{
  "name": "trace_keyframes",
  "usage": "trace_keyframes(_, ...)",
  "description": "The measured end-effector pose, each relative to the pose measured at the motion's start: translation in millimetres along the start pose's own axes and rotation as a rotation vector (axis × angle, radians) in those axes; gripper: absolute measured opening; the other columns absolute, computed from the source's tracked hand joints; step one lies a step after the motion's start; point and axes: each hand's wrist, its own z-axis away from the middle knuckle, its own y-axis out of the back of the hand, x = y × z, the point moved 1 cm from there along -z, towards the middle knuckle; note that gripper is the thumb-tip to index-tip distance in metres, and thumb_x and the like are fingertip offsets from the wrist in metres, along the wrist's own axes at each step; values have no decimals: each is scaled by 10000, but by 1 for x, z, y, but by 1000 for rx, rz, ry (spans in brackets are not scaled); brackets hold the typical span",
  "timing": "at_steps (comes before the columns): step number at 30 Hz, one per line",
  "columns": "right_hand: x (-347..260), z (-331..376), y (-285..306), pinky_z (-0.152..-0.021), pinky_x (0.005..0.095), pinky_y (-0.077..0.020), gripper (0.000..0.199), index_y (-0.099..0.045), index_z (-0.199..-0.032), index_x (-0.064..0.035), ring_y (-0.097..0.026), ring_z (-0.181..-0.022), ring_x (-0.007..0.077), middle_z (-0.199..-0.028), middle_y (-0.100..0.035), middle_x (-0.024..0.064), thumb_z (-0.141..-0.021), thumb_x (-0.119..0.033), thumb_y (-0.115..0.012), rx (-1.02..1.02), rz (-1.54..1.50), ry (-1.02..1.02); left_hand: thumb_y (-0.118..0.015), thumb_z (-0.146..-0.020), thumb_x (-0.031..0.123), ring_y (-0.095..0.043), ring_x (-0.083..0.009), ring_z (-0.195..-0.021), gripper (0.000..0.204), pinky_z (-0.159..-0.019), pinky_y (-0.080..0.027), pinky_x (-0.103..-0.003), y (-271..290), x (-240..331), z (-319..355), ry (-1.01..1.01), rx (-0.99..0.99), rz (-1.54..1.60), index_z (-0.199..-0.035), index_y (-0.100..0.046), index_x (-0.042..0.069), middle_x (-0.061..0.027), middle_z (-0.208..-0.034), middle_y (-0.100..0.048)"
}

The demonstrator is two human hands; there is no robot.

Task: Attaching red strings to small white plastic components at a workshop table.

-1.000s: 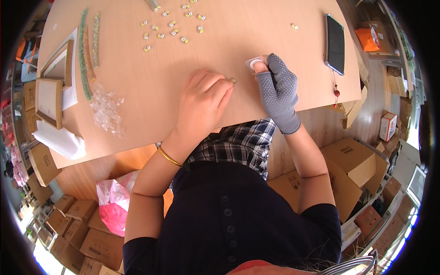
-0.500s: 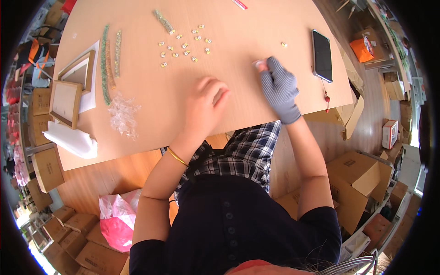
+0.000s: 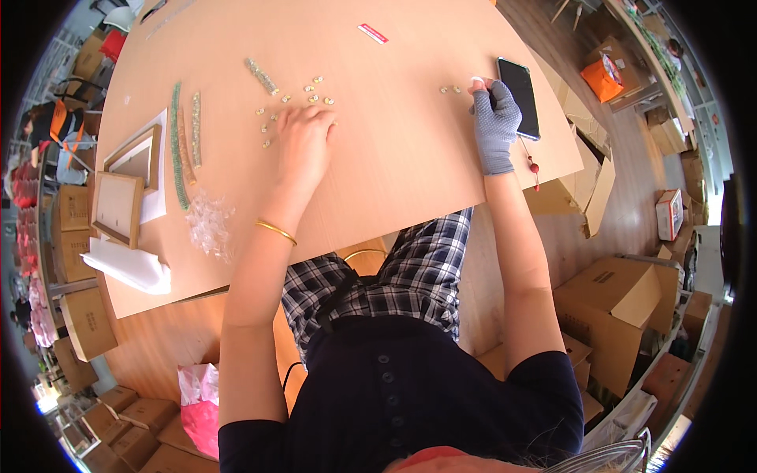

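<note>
From the head view, my bare left hand (image 3: 303, 146) lies palm down on the wooden table (image 3: 394, 158), fingers loosely curled over the near edge of a scatter of small pale beads (image 3: 296, 102); the fingertips touch a bead or two, but I cannot tell whether any is pinched. A gold bangle (image 3: 274, 230) sits on that wrist. My right hand (image 3: 495, 118), in a grey knitted glove, rests far to the right, fingertips closed on a small white piece (image 3: 477, 81) just beside a black phone (image 3: 520, 96). Three more beads (image 3: 450, 89) lie just left of that hand. Left of the scatter run green bead strands (image 3: 177, 146) and a short strand (image 3: 261, 76) above. Further left stand two small wooden frames (image 3: 118, 206), with a heap of clear plastic bags (image 3: 209, 225) nearer me. A red label (image 3: 373, 33) lies at the table's far side. Cardboard boxes (image 3: 611, 296) stand on the floor to my right.
</note>
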Motion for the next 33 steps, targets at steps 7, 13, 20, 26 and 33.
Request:
trace_keyframes(7,-15,42,-13,-567,219,-431,152,-675,-986,-34,-474,-595,30,-704,-629,-19,-939,-163,-742,-242,-61,132,-776,-837,186,-644,-239,-972,106,-1104,-360,-527,9,49,49,-19,-57,156,-894,-721,117,-25,-965,-700)
trace_keyframes(13,-63,96,-21,-679,289,-538,153,-653,-982,-8,-684,-712,151,-792,-704,75,-939,-136,-727,-695,73,148,-796,-827,173,-656,-247,-926,134,-1077,-393,-513,13,60,68,47,23,227,-917,-727,102,-34,-934,-703)
trace_keyframes(20,-68,109,-30,-610,364,-546,160,-620,-904,-35,-703,-715,334,-814,-691,144,-906,-147,-735,-635,253,319,-795,-805,73,-648,-271,-870,126,-998,-464,-486,7,56,74,25,91,316,-905,-719,82,-43,-904,-695)
trace_keyframes(26,-67,110,-32,-532,406,-519,158,-589,-897,-88,-688,-622,322,-734,-675,129,-903,-185,-713,-604,335,406,-794,-805,69,-648,-259,-851,113,-984,-477,-484,11,60,70,3,86,320,-888,-718,76,-34,-877,-686)
trace_keyframes(33,-72,111,-32,-486,422,-487,153,-569,-880,-106,-654,-558,319,-651,-624,123,-902,-185,-699,-612,422,412,-765,-806,73,-641,-219,-872,93,-1013,-465,-454,7,58,68,-53,27,318,-862,-693,92,-14,-876,-659)
